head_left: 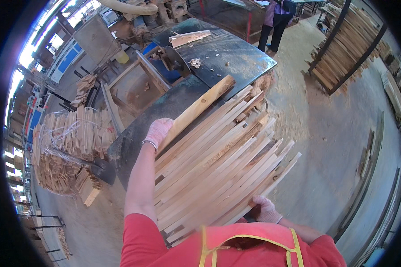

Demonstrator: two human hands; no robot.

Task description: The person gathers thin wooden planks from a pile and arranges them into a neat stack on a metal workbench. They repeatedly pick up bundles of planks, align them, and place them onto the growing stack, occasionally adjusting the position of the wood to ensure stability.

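My left hand (158, 132), in a pale pinkish glove, is closed on the near end of a long wooden board (199, 107). The board lies slantwise over the dark saw table, its far end pointing up and to the right. Beside it, a broad stack of wooden strips (223, 155) spreads in front of my body. At the stack's right side, my right hand (267, 210), gloved too, has its fingers curled at the edge of the outermost wooden strip (276, 179). Some of those fingertips are hidden.
A round saw blade (177, 61) stands up from the dark saw table (245, 66), left of the board's far end. Offcuts (189, 38) and chips lie on the table. Wrapped bundles of strips (75, 142) stand at left, a wood-filled rack (347, 49) at right. Another person (274, 26) stands beyond.
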